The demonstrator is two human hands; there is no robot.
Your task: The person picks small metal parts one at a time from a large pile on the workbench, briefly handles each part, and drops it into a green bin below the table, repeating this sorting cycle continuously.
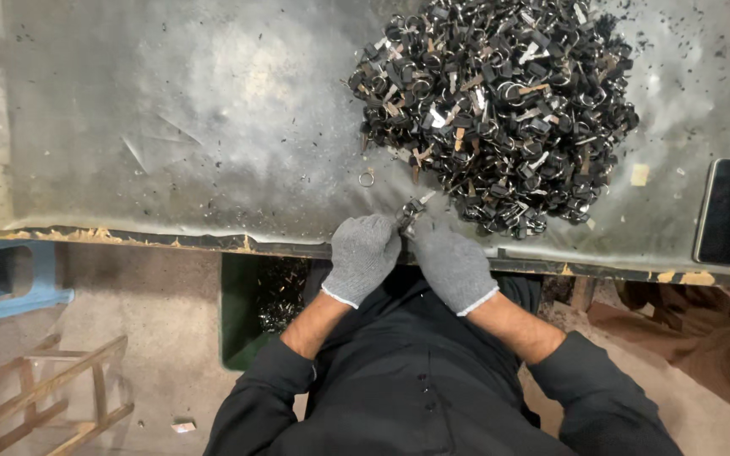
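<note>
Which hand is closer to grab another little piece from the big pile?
Probably the right hand. It sits on the pile's side, nearer its closest edge, while the left hand is farther off. Both gloved hands together pinch one small piece, so one must let go.

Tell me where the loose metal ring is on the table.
In the head view, the loose metal ring lies alone on the metal table, just left of the dark pile of parts and above the gloved left hand.

Grey knit gloves cover both hands point(407, 257); black sleeves, pushed up.
</note>
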